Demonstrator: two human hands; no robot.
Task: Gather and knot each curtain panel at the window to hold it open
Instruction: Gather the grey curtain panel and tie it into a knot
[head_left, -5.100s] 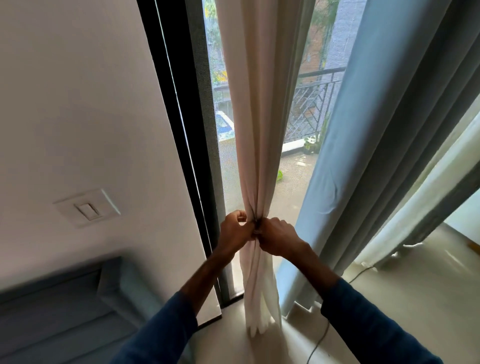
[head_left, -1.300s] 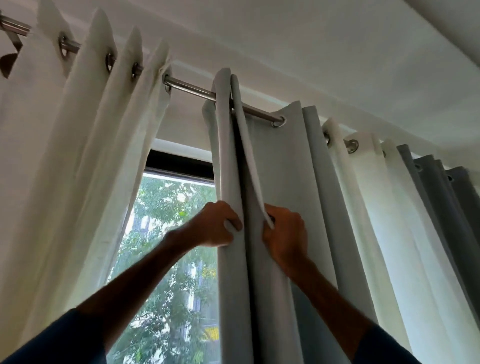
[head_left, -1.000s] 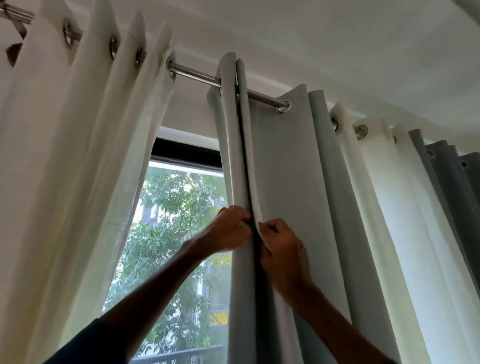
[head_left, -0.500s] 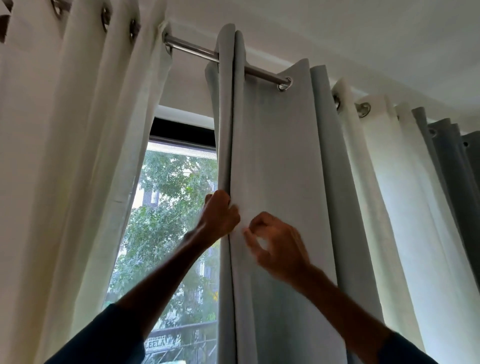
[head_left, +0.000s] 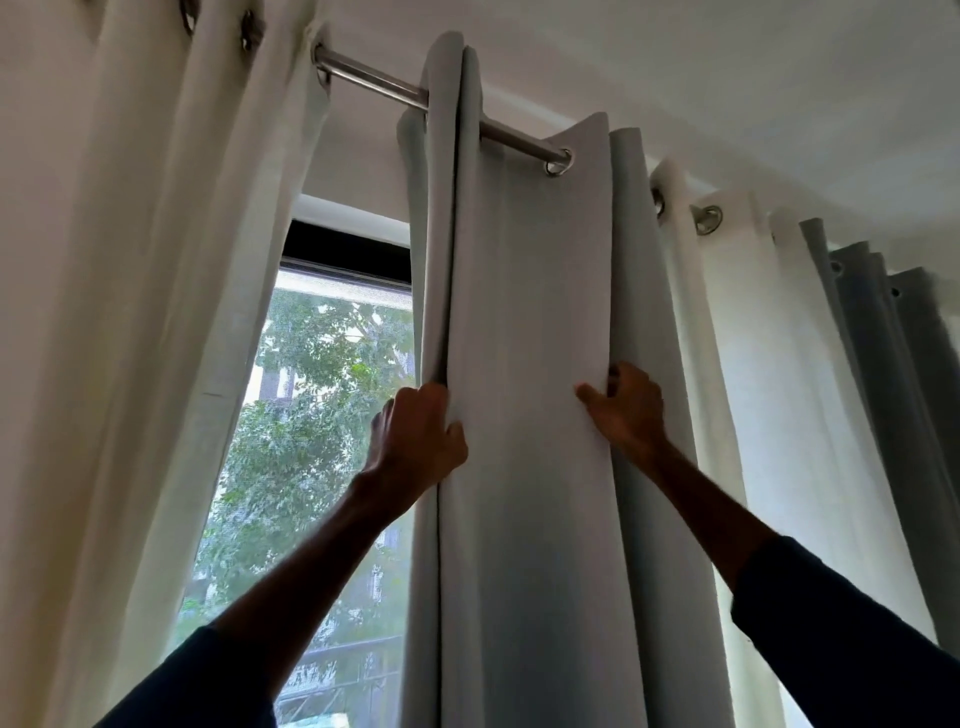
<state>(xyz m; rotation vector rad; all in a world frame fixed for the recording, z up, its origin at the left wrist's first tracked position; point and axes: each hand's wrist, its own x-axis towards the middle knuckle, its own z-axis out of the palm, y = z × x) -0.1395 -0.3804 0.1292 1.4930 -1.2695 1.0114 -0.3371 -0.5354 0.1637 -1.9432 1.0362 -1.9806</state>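
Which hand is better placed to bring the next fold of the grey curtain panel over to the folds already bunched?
Probably the right hand: it pinches the free fold of the grey panel, while the left hand grips the bunched folds.

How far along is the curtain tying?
Done, apparently: the cream panel hangs drawn aside off the window, with no knot in view. In hand: left hand and right hand grip folds of the grey panel. Left: knotting it, then the white panel and darker panel.
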